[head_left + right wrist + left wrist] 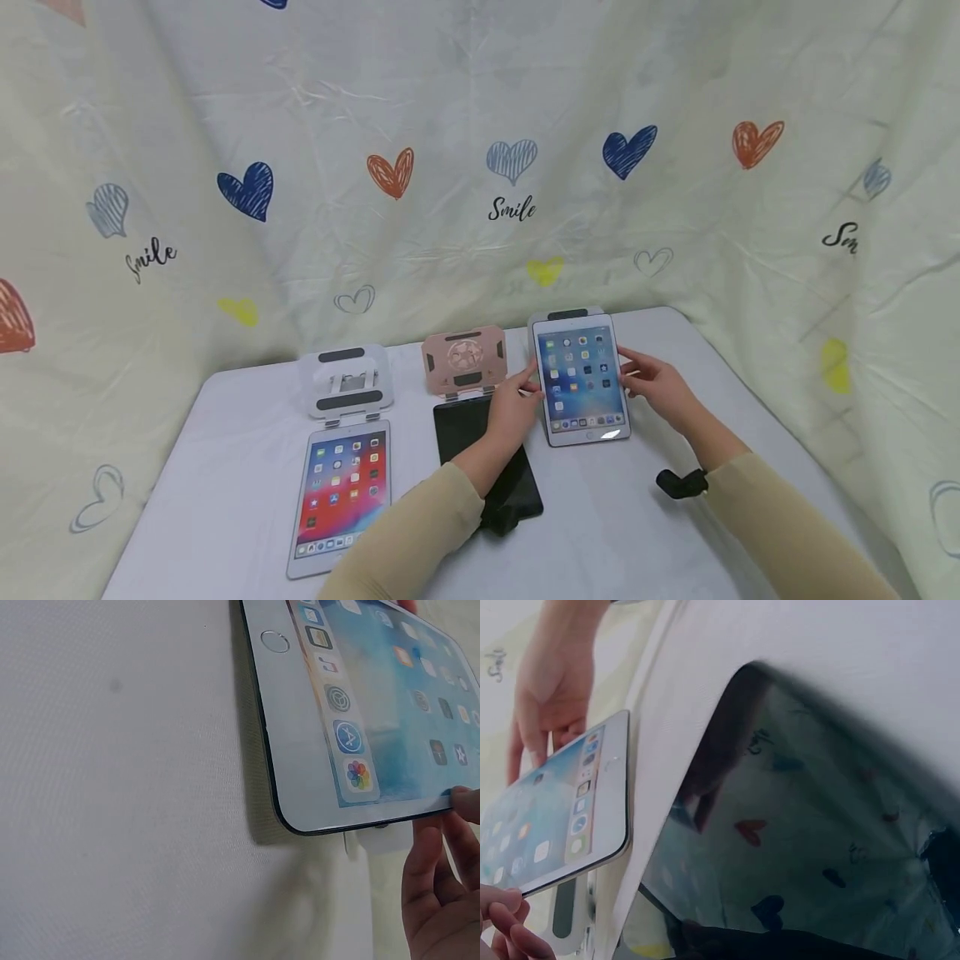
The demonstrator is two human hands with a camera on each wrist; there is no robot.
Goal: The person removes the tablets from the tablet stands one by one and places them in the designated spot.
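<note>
A white tablet (583,379) with a lit screen of app icons leans back against a stand (536,321) at the right of the table. My left hand (513,408) pinches its left edge. On the opposite edge, my right hand (660,387) grips it, and the right wrist view shows the thumb on the front with curled fingers (425,877) behind. Beneath my left forearm lies a dark-screened tablet (525,483), which fills much of the left wrist view. The stand is mostly hidden behind the lit tablet.
At the left, another white tablet (341,492) with a red and blue screen lies below a white stand (347,383). A pink stand (465,358) rises behind the dark tablet. A cloth printed with hearts (450,75) hangs behind the white table (232,467).
</note>
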